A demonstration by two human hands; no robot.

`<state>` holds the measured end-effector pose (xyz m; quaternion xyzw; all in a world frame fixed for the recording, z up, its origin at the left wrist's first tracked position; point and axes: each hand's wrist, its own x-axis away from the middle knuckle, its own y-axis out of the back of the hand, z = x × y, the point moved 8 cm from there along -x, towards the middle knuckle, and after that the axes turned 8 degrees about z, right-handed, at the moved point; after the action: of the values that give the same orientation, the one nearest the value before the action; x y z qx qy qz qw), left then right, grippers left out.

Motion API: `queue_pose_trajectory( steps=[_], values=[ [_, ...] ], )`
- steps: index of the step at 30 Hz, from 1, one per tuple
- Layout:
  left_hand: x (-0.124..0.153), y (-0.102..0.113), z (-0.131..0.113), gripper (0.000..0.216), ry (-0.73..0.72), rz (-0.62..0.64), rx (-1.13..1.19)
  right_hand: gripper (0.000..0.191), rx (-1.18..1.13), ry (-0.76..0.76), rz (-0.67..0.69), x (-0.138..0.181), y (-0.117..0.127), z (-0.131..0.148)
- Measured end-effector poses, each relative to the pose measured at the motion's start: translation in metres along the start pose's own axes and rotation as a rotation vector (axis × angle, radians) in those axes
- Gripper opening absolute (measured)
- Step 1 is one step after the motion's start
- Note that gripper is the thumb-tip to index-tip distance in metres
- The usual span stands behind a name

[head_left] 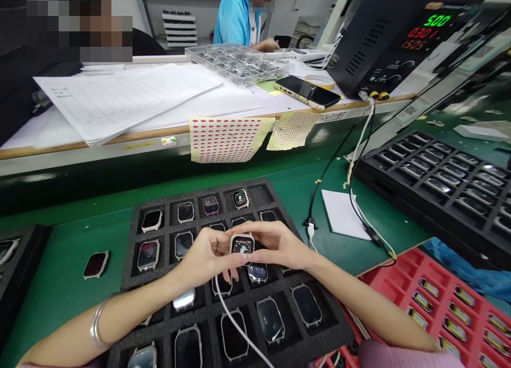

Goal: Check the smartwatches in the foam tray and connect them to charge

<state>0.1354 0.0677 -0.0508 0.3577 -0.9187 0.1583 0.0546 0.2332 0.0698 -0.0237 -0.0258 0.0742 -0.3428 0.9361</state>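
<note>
A white cable [255, 346] crosses the black foam tray [261, 196], which lies on the green bench [295, 179]. Above the tray, left hand [205, 256] and right hand [281, 245] hold one lit watch [241, 247]; each grip is clamped on its case. Beyond, a phone [307, 93] lies near the power supply [373, 43].
</note>
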Motion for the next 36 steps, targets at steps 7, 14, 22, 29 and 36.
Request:
queue_pose_trajectory(
  steps=[7, 14, 22, 29, 36],
  values=[
    [-0.007, 0.006, 0.012, 0.025, 0.038, -0.086, -0.074, 0.049, 0.864, 0.025, -0.187, 0.007, -0.01, 0.016],
    [-0.012, -0.003, 0.016, 0.032, -0.05, 0.054, -0.055, 0.043, 0.976, 0.019, -0.174, 0.004, 0.04, 0.041],
    [-0.014, -0.006, 0.02, 0.035, 0.018, 0.062, 0.001, 0.032, 1.323, -0.149, -0.198, 0.002, 0.091, 0.03],
    [-0.014, -0.004, 0.03, 0.038, 0.067, 0.045, -0.035, 0.017, 1.472, -0.419, 0.124, 0.025, 0.046, 0.034],
    [-0.009, -0.011, 0.028, 0.039, 0.088, 0.018, -0.051, 0.026, 1.455, -0.463, 0.113, 0.027, 0.05, 0.015]
  ],
)
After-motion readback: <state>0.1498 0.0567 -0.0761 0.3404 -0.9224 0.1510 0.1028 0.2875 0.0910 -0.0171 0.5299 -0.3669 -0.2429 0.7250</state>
